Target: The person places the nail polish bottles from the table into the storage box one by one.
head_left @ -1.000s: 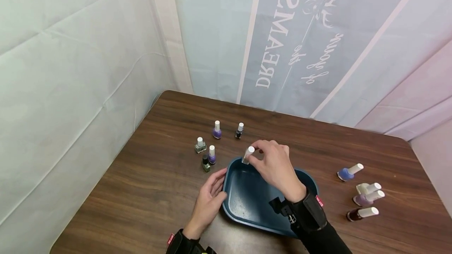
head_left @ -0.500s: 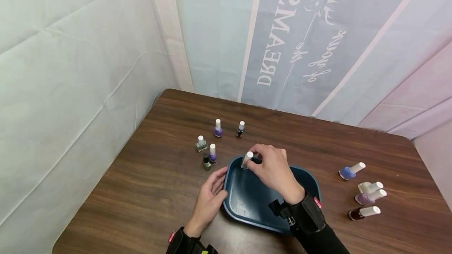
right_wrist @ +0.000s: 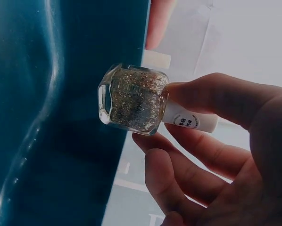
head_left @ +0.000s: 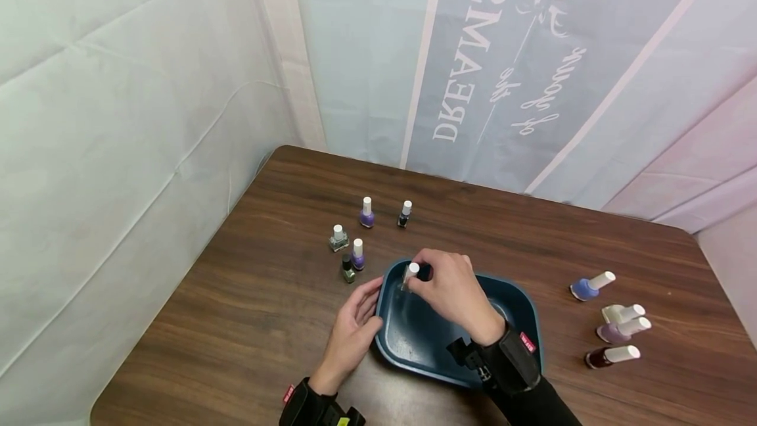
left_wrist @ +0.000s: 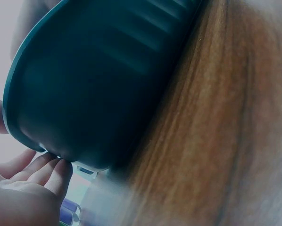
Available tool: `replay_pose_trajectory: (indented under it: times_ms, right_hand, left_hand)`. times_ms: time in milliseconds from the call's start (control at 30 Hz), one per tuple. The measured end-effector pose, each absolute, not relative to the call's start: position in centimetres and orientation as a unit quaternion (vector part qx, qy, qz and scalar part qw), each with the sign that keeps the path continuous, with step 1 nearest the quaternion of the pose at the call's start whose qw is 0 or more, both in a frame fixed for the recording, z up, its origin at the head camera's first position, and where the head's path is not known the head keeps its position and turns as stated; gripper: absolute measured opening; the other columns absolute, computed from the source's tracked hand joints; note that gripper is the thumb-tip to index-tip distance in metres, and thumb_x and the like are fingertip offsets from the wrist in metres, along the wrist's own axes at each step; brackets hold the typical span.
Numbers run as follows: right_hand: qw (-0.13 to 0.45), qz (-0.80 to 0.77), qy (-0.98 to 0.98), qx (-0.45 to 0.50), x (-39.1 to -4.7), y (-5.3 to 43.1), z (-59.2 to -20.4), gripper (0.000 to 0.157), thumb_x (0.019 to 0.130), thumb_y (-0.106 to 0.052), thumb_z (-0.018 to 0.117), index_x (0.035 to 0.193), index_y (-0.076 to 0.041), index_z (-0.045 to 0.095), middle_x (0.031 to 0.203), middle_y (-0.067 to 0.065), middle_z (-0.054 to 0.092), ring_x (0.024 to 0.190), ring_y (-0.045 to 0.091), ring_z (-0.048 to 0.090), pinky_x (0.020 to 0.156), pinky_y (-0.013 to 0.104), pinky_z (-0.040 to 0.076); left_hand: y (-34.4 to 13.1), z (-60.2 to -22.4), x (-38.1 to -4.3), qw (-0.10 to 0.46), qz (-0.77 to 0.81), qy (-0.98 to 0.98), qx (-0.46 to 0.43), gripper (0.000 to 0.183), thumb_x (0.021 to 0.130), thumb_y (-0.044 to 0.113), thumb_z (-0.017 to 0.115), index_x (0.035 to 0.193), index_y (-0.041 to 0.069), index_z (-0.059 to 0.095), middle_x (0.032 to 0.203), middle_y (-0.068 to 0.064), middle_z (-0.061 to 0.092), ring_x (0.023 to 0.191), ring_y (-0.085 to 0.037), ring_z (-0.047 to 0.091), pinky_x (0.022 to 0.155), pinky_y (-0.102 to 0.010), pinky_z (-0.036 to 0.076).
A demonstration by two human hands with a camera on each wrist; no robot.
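Note:
My right hand pinches a nail polish bottle between thumb and fingers near its white cap. The bottle has clear glass with gold and silver glitter inside, and a round label marks the cap. It hangs over the far left corner of a dark teal tray, below rim level in the head view. My left hand rests at the tray's left side, its fairly straight fingertips touching beneath the rim in the left wrist view and its thumb at the rim. My right arm hides part of the tray.
Left of the tray stand two purple polishes, a dark one, a glittery one and a black-capped green one. At right, blue, pale, lilac and dark red bottles lie tilted on the wooden table.
My right hand has lowered the glitter bottle from above the tray's far left rim to inside the corner, slightly toward me. My left hand stays at the tray's side.

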State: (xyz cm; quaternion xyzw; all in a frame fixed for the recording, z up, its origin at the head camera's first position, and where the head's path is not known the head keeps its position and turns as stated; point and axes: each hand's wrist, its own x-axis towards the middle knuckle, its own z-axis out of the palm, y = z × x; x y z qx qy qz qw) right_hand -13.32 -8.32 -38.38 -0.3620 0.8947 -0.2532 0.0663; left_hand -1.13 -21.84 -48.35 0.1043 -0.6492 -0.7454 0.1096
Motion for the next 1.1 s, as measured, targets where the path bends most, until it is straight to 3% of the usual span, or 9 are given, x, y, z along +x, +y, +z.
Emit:
replay_pose_trajectory:
  times_ms: [233,367,500,733,1100]
  right_hand:
    - [0.076,-0.244,0.893,-0.371,-13.2,-8.5,-39.2,0.011,0.082,-0.021,0.072,0.092,-0.018,0.068,0.066,-0.011,0.056,0.050,0.005,0.043,0.065,0.028,0.034]
    - [0.082,-0.238,0.896,-0.365,-13.1,-8.9,-39.8,0.010,0.082,-0.021,0.072,0.090,-0.017,0.068,0.065,-0.010,0.054,0.051,0.007,0.042,0.069,0.031,0.035]
    - [0.079,-0.225,0.902,-0.359,-13.1,-9.3,-40.5,0.010,0.081,-0.021,0.072,0.088,-0.016,0.067,0.065,-0.010,0.054,0.055,0.008,0.044,0.076,0.037,0.036]
    - [0.066,-0.209,0.909,-0.356,-12.8,-9.7,-41.1,0.010,0.081,-0.022,0.073,0.088,-0.016,0.068,0.067,-0.011,0.058,0.057,0.007,0.044,0.074,0.037,0.037]
    - [0.069,-0.197,0.914,-0.349,-12.7,-10.0,-41.3,0.014,0.082,-0.022,0.074,0.091,-0.014,0.069,0.075,-0.006,0.065,0.062,0.008,0.049,0.078,0.042,0.041]
  left_hand:
    - [-21.8,-48.5,-1.1,0.122,-0.755,-0.639,0.087,0.061,0.081,-0.010,0.047,0.141,0.003,0.043,0.146,-0.019,0.045,0.137,-0.031,0.043,0.113,-0.039,0.035]
    - [-21.8,-48.6,-1.2,0.120,-0.758,-0.635,0.089,0.062,0.081,-0.010,0.046,0.141,0.004,0.044,0.147,-0.017,0.045,0.137,-0.028,0.043,0.111,-0.032,0.036]
    - [-21.8,-48.5,-1.2,0.122,-0.755,-0.638,0.087,0.061,0.081,-0.010,0.046,0.141,0.004,0.043,0.147,-0.018,0.044,0.137,-0.030,0.042,0.112,-0.035,0.035]
    - [-21.8,-48.4,-1.2,0.113,-0.757,-0.636,0.098,0.062,0.082,-0.009,0.046,0.142,0.008,0.043,0.147,-0.014,0.045,0.137,-0.025,0.043,0.110,-0.028,0.037]
    - [-21.8,-48.4,-1.2,0.118,-0.750,-0.644,0.097,0.062,0.081,-0.010,0.046,0.141,0.005,0.043,0.147,-0.017,0.045,0.137,-0.028,0.043,0.111,-0.033,0.037]
